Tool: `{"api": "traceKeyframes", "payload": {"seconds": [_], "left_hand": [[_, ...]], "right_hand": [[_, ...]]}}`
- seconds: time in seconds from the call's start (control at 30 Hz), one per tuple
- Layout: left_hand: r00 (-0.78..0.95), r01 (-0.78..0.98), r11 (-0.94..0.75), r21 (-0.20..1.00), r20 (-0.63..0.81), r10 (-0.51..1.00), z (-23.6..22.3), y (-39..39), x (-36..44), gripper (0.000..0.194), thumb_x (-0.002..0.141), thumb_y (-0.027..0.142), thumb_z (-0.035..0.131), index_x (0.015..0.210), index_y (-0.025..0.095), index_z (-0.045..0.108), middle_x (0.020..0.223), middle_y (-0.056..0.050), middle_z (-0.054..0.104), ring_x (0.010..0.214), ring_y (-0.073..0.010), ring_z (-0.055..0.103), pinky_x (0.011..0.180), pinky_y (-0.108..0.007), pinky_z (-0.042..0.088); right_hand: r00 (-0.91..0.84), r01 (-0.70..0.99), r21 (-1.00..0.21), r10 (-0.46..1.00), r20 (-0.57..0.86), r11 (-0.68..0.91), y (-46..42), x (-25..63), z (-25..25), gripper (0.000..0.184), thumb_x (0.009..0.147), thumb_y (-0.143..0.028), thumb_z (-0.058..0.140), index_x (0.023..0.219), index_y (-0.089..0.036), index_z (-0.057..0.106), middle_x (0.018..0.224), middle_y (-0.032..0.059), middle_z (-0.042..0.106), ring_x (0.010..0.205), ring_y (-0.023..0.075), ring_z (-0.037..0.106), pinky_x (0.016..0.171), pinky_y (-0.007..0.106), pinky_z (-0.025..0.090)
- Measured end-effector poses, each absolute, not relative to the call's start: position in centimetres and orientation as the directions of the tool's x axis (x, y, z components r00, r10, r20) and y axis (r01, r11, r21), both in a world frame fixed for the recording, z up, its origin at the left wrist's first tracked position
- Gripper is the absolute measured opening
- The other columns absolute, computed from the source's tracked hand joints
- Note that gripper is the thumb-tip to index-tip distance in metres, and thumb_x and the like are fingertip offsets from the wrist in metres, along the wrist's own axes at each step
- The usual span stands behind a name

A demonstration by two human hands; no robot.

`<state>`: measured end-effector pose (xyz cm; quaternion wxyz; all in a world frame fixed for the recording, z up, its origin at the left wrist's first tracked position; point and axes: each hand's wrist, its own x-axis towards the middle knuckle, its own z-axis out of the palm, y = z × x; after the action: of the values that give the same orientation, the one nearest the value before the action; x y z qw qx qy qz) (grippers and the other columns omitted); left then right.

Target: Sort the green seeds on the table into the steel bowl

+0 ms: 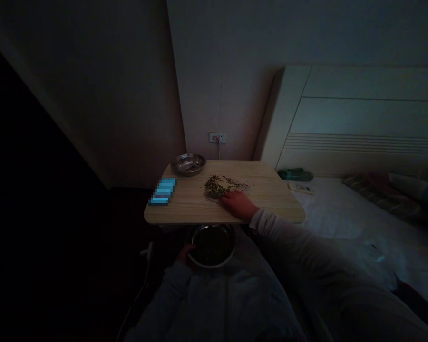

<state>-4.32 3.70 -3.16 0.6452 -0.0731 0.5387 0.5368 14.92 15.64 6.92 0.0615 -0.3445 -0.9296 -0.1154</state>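
My right hand (238, 204) reaches over the wooden tabletop (271, 202), palm down with its fingers together. At its fingertips is a clear, rounded, shallow thing (213, 196), which the fingers appear to grip; its exact kind is too dim to tell. Just beyond lie small green and dark beans or seeds (217, 184), heaped on the left and scattered thinly to the right. Below the table's near edge, my left hand (185, 253) grips the left rim of a round metal basin (214, 264) on my lap. The inside of the basin is dark, so its contents are unclear.
A shiny steel bowl (189, 164) stands at the table's far left corner. A blurred, lit phone-like screen (163, 191) lies at the left edge. Right of the table, a green bottle (296, 175) and a pale remote-like object (301, 188) rest on the bed (328, 213).
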Motion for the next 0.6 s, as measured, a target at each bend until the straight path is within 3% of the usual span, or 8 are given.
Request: {"api": "traceKeyframes", "payload": {"seconds": [0.37,0.6], "left_hand": [[-0.14,-0.743,0.458,0.488,-0.783,0.606,-2.9,3.5,-3.9,0.026,0.067,0.001,0.049,0.078,0.014,0.069,0.041,-0.001,0.061,0.051,-0.0221,0.065,0.069,-0.036,0.053],[-0.118,-0.767,0.447,0.46,-0.786,0.606,-1.6,3.4,-3.9,0.027,0.068,0.001,0.046,0.069,0.017,0.068,0.038,-0.001,0.058,0.048,-0.0204,0.063,0.063,-0.033,0.052]], "right_hand": [[-0.793,0.609,0.216,0.589,0.152,0.764,14.0,15.4,6.8,0.02,0.089,-0.021,0.042,0.097,-0.015,0.06,0.092,0.0102,0.063,0.082,0.017,0.056,0.071,0.029,0.038],[-0.797,0.604,0.18,0.586,0.147,0.776,13.2,15.8,6.7,0.019,0.089,-0.022,0.044,0.097,-0.014,0.059,0.094,0.0108,0.063,0.083,0.0168,0.056,0.073,0.029,0.038]]}}
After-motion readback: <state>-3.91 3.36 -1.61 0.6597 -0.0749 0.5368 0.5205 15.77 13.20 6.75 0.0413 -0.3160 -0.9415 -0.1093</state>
